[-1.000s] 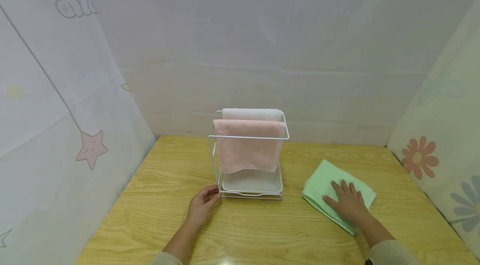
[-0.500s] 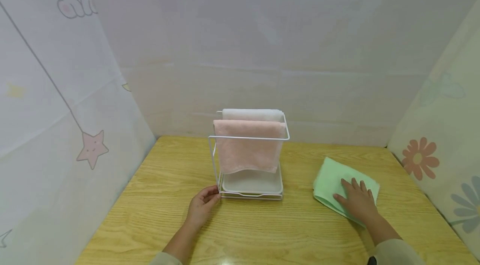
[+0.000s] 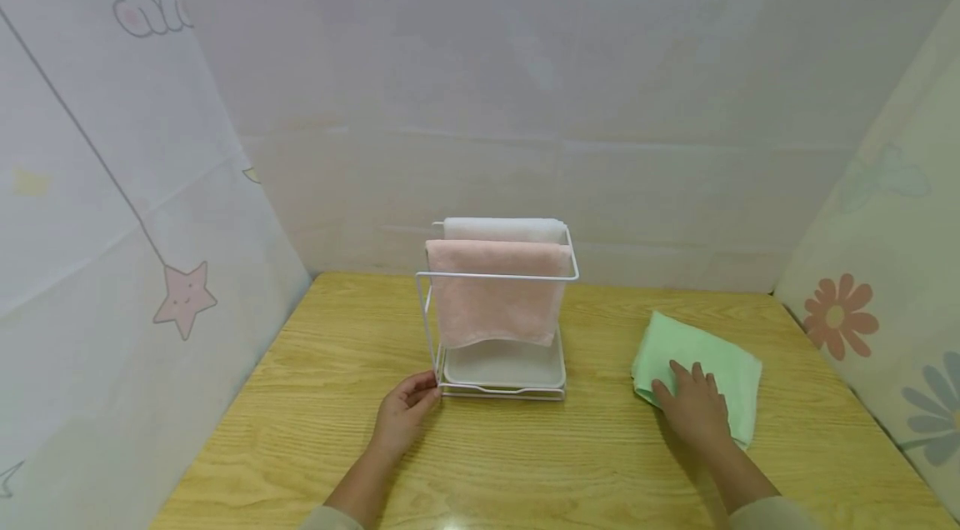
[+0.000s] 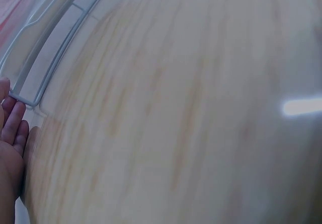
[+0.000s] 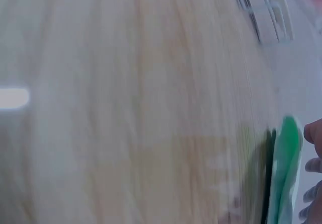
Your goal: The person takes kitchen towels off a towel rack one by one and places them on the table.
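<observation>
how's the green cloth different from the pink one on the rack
The green cloth lies folded flat on the table under the right hand; the pink cloth hangs draped over a bar of the white rack, untouched. The green one sits right of the rack, and the pink one is inside its frame. Both look like small soft towels.

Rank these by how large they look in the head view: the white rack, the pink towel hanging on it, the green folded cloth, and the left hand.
1. white rack, clearly the largest.
2. pink towel and green folded cloth: they look alike, and the right hand hides part of the cloth, so I do not rank them.
3. left hand, the smallest.
</observation>
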Action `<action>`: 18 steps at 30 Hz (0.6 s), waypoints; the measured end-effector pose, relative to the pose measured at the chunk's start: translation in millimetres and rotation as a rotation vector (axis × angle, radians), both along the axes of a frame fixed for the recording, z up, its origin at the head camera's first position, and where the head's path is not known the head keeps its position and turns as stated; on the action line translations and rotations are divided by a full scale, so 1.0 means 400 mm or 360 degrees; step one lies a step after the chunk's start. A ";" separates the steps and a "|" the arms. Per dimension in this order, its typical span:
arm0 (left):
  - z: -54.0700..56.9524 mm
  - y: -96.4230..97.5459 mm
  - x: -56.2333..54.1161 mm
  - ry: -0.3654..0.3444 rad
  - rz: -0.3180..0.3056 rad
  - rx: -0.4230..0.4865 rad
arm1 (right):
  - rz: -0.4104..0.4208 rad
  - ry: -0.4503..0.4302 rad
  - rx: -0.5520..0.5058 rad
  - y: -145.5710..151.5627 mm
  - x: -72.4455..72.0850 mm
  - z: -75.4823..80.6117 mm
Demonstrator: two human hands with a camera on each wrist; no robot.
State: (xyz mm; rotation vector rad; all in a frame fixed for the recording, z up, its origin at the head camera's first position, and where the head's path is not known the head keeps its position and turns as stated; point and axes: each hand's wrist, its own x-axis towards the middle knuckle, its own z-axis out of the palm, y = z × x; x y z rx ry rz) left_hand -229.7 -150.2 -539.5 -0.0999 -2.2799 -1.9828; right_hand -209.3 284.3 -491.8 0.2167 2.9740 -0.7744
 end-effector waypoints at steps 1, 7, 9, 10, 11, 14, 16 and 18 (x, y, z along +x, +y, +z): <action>0.001 0.000 0.000 -0.0005 0.0001 0.0001 | 0.0001 -0.0010 -0.0005 -0.016 0.003 -0.001; 0.003 0.001 0.003 -0.0033 0.0011 -0.0017 | 0.0012 -0.0083 -0.0034 -0.103 0.024 -0.005; 0.003 0.002 0.003 -0.0036 0.0007 -0.0019 | 0.0005 -0.0105 -0.0036 -0.124 0.028 -0.005; 0.002 0.002 0.003 -0.0042 0.0003 -0.0015 | -0.0003 -0.0112 -0.0041 -0.133 0.029 -0.006; 0.001 0.002 0.002 -0.0052 0.0004 -0.0007 | -0.0015 -0.0118 -0.0043 -0.139 0.029 -0.007; 0.000 0.001 0.002 -0.0070 0.0000 0.0004 | -0.0048 -0.0146 -0.0094 -0.148 0.027 -0.010; 0.002 0.002 0.001 -0.0084 -0.0001 0.0013 | -0.0055 -0.0160 -0.0120 -0.146 0.023 -0.016; 0.004 0.002 0.000 -0.0085 -0.0001 0.0017 | -0.0042 -0.0171 -0.0109 -0.137 0.018 -0.027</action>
